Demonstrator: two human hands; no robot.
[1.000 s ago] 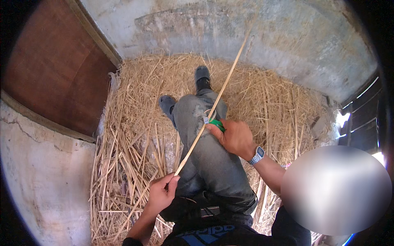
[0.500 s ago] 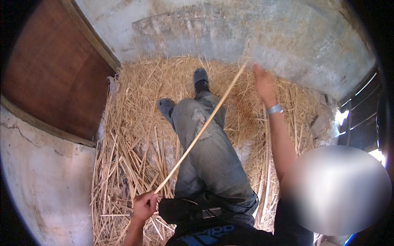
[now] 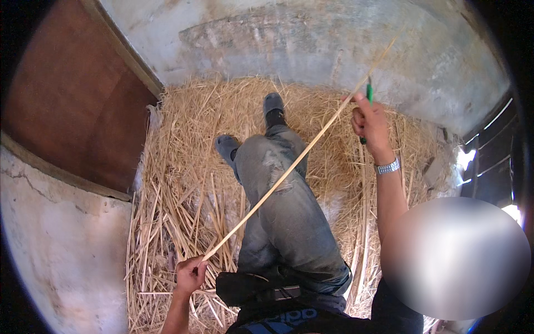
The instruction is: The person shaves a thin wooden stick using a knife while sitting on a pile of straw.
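Your left hand (image 3: pixel 190 274) sits low near your hip, fist closed, forearm coming from the bottom edge. Your right hand (image 3: pixel 369 122) is raised, arm stretched forward, fingers curled shut.

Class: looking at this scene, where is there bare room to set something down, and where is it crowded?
Bare room: the straw between the wooden door and the legs. Crowded: above the lap, where the cane strip runs from left hand to right hand.

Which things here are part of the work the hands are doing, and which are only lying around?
In use:
- long thin stick, gripped near its lower end by the left hand
- green-handled tool, held by the right hand against the stick's upper part

Lying about:
- loose straw covering the floor
- brown wooden panel at the left
- grey plastered wall behind
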